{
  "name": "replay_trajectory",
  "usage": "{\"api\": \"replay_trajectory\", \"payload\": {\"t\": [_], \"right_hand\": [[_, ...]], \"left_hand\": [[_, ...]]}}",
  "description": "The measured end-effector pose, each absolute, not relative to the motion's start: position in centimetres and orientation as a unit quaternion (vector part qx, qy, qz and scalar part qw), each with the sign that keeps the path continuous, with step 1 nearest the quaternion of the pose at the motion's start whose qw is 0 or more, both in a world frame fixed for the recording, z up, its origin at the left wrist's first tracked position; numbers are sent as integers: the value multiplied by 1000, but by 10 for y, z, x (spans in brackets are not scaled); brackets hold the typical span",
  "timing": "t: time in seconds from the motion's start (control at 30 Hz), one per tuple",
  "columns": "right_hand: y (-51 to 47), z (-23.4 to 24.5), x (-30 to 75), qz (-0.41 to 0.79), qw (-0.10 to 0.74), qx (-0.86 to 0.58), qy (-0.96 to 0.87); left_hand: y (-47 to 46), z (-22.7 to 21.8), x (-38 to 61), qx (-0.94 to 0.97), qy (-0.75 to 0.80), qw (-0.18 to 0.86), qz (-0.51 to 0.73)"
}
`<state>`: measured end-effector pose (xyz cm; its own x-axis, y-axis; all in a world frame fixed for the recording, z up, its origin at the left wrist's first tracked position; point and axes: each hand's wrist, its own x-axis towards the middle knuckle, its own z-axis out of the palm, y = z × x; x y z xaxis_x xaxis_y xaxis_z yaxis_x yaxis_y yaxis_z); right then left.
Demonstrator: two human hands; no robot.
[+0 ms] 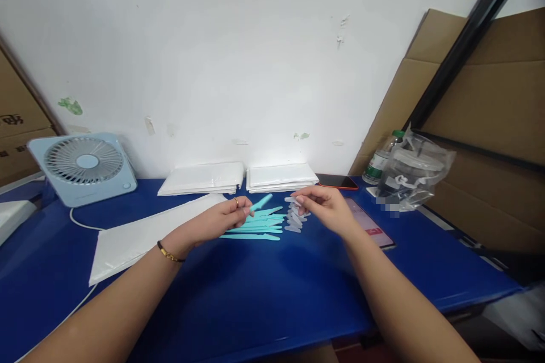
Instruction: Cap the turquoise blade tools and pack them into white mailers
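Note:
My left hand (225, 218) is closed on a turquoise plastic stick (261, 202), holding it tilted up above a row of several more turquoise sticks (259, 226) that lie on the blue table (264, 295). My right hand (326, 207) pinches a small clear plastic cap (293, 200) just to the right of the stick's tip. Below that hand lies a little heap of clear caps (294, 218).
Two stacks of white bags (238, 177) lie against the wall, and a larger white sheet (140, 238) lies left of my hands. A light-blue fan (83, 167) stands at left. A phone (370, 226), another phone (338, 181), a bottle (380, 161) and a clear bag (411, 173) are at right.

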<state>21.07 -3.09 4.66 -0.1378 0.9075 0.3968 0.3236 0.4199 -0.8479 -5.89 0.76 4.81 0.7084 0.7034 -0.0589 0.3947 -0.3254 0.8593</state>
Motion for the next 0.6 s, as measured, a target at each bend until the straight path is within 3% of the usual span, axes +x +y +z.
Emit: {"api": "replay_trajectory", "payload": {"t": [0.27, 0.6], "right_hand": [[-19, 25, 192, 442, 541, -408, -588], [-22, 19, 180, 454, 507, -378, -628]], "left_hand": [[8, 40, -48, 866, 409, 186, 221], [6, 39, -46, 867, 404, 204, 206]]}}
